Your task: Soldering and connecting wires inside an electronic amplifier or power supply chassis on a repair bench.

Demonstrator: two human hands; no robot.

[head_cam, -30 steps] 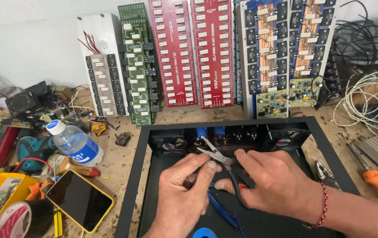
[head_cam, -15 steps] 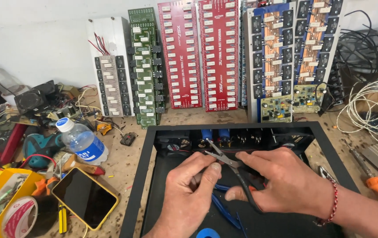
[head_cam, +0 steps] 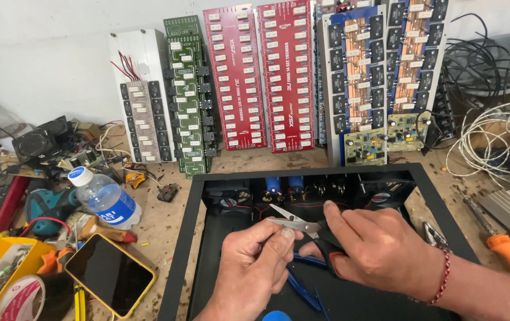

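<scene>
Over an open black metal case [head_cam: 177, 238], my right hand [head_cam: 379, 249] grips the dark handles of a pair of scissors [head_cam: 293, 221], blades slightly apart and pointing left. My left hand [head_cam: 255, 261] pinches something small at its fingertips right under the blades; what it is cannot be made out. Blue-handled pliers [head_cam: 302, 285] lie in the case beneath both hands. At the back of the case sit blue capacitors [head_cam: 283, 185] and red wires.
Red, green and blue circuit boards [head_cam: 261, 77] lean on the wall behind. Left of the case lie a water bottle [head_cam: 105, 199], a phone in a yellow cover [head_cam: 109, 274], a tape roll [head_cam: 20, 300] and tools. An orange-handled screwdriver [head_cam: 498, 241] and coiled cables [head_cam: 498, 137] are at right.
The view has shifted slightly. The scissors' blades have swung lower toward my left fingertips, and both hands stay close together over the case.
</scene>
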